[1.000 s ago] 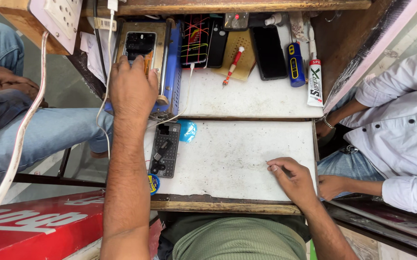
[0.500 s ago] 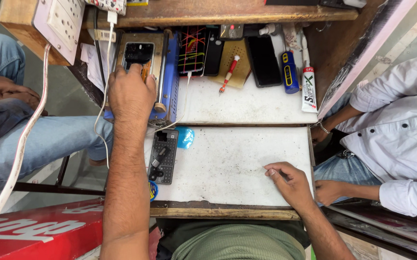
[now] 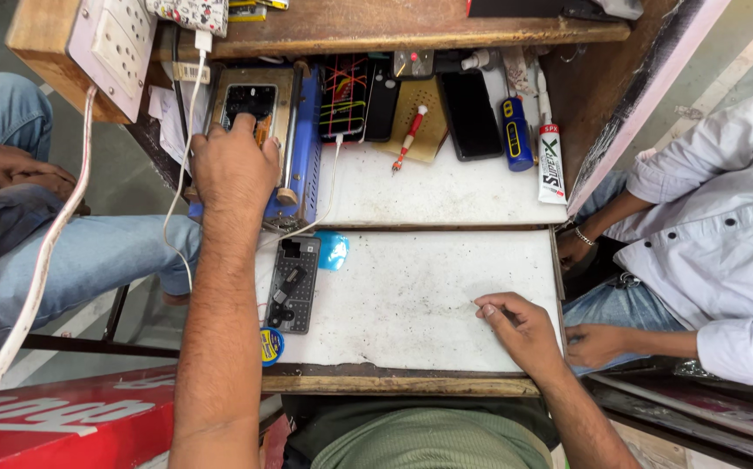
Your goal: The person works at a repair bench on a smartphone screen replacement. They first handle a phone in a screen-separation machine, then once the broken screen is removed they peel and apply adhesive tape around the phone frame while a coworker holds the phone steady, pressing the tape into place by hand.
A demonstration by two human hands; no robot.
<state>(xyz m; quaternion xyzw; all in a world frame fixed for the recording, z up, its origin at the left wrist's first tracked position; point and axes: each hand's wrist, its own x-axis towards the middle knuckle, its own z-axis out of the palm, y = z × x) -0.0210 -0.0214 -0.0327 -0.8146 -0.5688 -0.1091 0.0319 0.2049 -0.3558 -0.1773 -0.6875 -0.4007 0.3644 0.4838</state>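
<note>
Left hand (image 3: 235, 169) laid palm-down, fingers loosely spread, gripping nothing visible, on dark phone (image 3: 248, 102) atop blue-sided heating unit (image 3: 300, 148) at bench (image 3: 411, 304) rear-left, long axis front-to-back; right hand (image 3: 524, 326) well apart, fingertips pinched, contents indiscernible.

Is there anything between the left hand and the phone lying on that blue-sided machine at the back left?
No. The left hand already lies over the machine, its fingers reaching the lower edge of the dark phone. Nothing visible stands between them. The right hand rests apart on the white work surface.
</note>
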